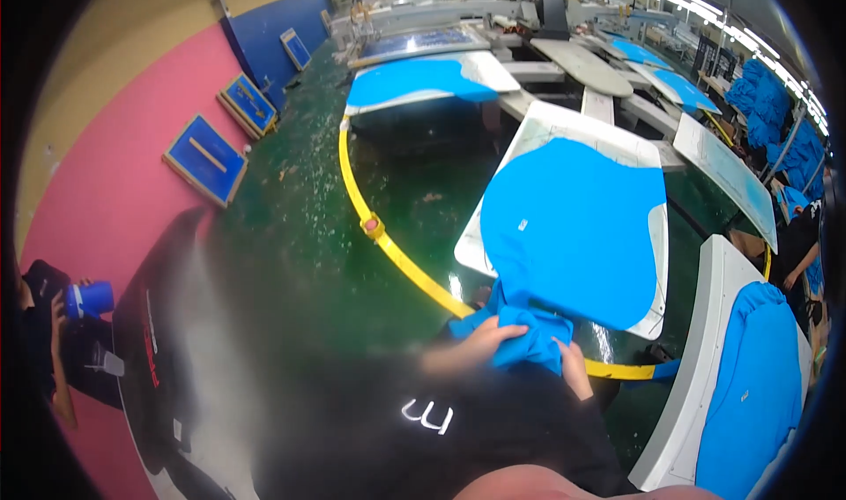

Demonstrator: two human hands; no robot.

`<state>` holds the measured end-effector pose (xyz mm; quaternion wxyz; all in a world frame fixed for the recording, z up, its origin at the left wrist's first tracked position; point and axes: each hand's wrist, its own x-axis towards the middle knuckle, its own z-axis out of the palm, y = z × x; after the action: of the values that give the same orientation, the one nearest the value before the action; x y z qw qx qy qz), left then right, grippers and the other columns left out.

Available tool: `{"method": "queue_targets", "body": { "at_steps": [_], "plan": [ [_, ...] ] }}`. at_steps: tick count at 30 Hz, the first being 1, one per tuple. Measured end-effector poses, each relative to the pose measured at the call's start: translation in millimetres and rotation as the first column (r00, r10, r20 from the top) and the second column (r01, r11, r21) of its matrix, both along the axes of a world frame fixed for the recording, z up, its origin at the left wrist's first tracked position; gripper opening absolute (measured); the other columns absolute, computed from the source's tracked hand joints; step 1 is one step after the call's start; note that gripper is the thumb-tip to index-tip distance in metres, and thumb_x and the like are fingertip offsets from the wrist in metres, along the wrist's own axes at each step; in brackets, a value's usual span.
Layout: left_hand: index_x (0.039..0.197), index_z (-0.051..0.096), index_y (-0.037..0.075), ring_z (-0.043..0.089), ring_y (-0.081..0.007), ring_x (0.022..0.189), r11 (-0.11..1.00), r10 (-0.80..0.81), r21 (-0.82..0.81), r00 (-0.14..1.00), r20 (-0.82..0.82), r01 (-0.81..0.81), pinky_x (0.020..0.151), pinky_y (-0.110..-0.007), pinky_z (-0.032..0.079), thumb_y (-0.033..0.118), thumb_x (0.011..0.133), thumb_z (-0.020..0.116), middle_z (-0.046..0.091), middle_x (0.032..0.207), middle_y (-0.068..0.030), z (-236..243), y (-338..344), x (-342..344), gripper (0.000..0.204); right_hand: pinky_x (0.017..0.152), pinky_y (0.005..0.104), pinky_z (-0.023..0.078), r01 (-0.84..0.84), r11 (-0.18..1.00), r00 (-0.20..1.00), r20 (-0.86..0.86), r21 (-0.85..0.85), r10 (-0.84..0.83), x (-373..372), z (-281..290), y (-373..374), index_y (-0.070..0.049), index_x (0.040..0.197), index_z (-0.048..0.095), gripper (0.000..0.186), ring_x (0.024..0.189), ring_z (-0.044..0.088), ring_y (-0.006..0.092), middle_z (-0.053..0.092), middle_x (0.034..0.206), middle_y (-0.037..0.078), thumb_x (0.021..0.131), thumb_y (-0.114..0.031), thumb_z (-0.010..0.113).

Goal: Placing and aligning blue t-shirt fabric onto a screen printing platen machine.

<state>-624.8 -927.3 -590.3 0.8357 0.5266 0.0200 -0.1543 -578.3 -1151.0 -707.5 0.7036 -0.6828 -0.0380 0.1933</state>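
Just below the near edge of a white board [470,246], my left hand [489,340] is closed on a bunched piece of bright blue fabric [529,334]. My right hand [575,372] grips the same bundle from its right side, thumb pressed up against the cloth. Spread on the board lies a blue cut fabric panel [577,222] with a curved outline and a small white label. The bundle meets the panel's lower left corner; I cannot tell whether the two are one piece. Some fingers are hidden in the folds.
A curved yellow rail [401,259] runs around the ring of boards. At right, another board [674,412] carries a blue panel. Blue-faced frames [207,159] lean on the pink wall. At far left a person holds a blue bucket [91,299]; another person's arm [800,266] shows at right.
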Motion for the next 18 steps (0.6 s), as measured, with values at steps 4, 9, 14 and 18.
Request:
{"method": "queue_targets", "body": {
  "at_steps": [4, 9, 14, 18],
  "plan": [
    [0.108, 0.057, 0.002, 0.06, -0.013, 0.088, 1.0, -0.009, -0.025, 0.997, 0.08, 0.011, 0.078, -0.026, 0.048, 0.018, 0.087, 0.06, 0.062, 0.098, -0.0048, -3, -5, -4, 0.026, 0.082, 0.0277, 0.047, -0.083, 0.991, 0.997, 0.009, 0.107, 0.083, -15, 20, -6, 0.006, 0.112, 0.056, 0.032, 0.092, 0.06, 0.0156, 0.063, 0.106, 0.009, 0.086, -0.012, 0.052],
    [0.122, 0.05, 0.0, 0.051, -0.016, 0.106, 0.999, -0.04, 0.039, 0.997, 0.066, 0.037, 0.091, -0.03, 0.042, 0.016, 0.088, 0.056, 0.055, 0.115, -0.0094, -2, -5, -5, 0.038, 0.084, 0.029, 0.046, 0.015, 0.982, 0.996, -0.087, 0.19, 0.002, -17, 24, -3, 0.006, 0.117, 0.053, 0.037, 0.097, 0.059, 0.018, 0.06, 0.112, 0.011, 0.085, -0.013, 0.052],
    [0.12, 0.052, 0.001, 0.053, -0.0182, 0.104, 1.0, -0.019, 0.0, 0.99, 0.139, 0.02, 0.089, -0.032, 0.044, 0.015, 0.087, 0.059, 0.055, 0.114, -0.0117, -1, -5, -2, 0.036, 0.086, 0.0311, 0.046, 0.096, 0.981, 0.988, -0.134, 0.17, -0.073, -10, 24, 2, 0.004, 0.119, 0.051, 0.038, 0.099, 0.058, 0.0192, 0.059, 0.112, 0.012, 0.09, -0.02, 0.05],
    [0.11, 0.058, 0.0, 0.056, -0.0154, 0.099, 0.973, 0.024, 0.218, 0.97, 0.243, -0.079, 0.086, -0.029, 0.045, 0.017, 0.086, 0.059, 0.061, 0.105, -0.0069, -6, 2, -3, 0.029, 0.083, 0.0316, 0.047, 0.113, 0.956, 0.962, -0.271, 0.27, -0.038, -6, 26, 9, 0.003, 0.119, 0.051, 0.035, 0.097, 0.059, 0.02, 0.059, 0.11, 0.012, 0.092, -0.018, 0.05]
  ]
}}
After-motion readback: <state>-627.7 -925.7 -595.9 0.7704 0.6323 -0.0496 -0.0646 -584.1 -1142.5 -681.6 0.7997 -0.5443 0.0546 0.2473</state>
